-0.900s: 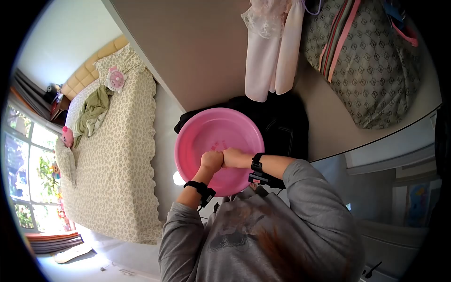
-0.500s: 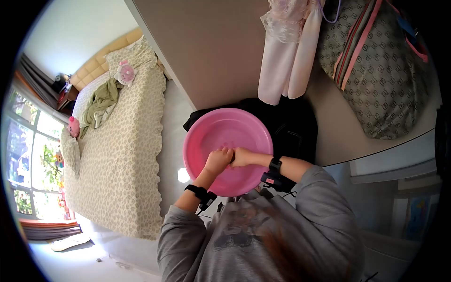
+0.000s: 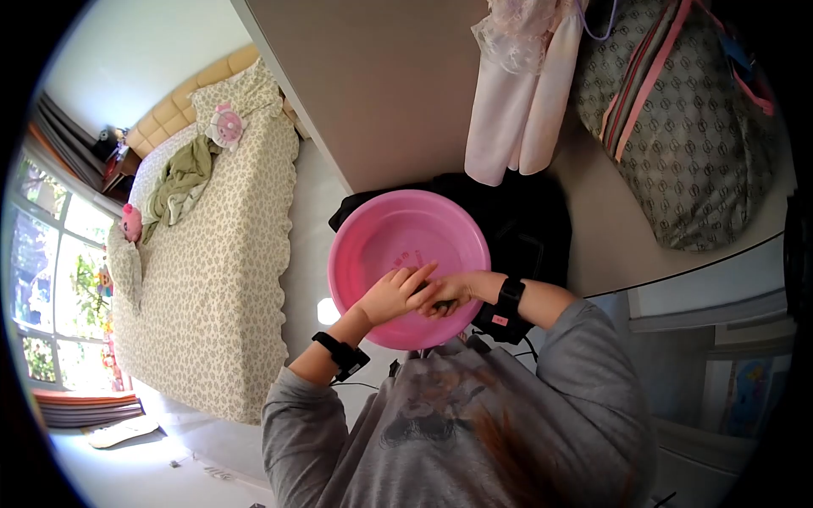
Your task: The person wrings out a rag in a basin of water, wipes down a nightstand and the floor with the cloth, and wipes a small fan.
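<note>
Both of my hands meet over the lower part of a round pink plastic basin. My left hand reaches in from the left with its fingers stretched out and somewhat apart, the fingertips at the right hand. My right hand comes from the right, its fingers curled around a small dark thing. Most of that dark thing is hidden by the fingers, so its kind does not show. Red printed marks show on the basin's pink bottom. Each wrist wears a black strap with a small box.
Black cloth lies behind and right of the basin. A pale pink garment and a patterned grey bag hang above it. On the left stands a bed with a green cloth and plush toys.
My hands were clasped together over the basin. Now the left fingers have straightened and spread, and both hands have shifted slightly; part of the dark thing shows at the right hand.
</note>
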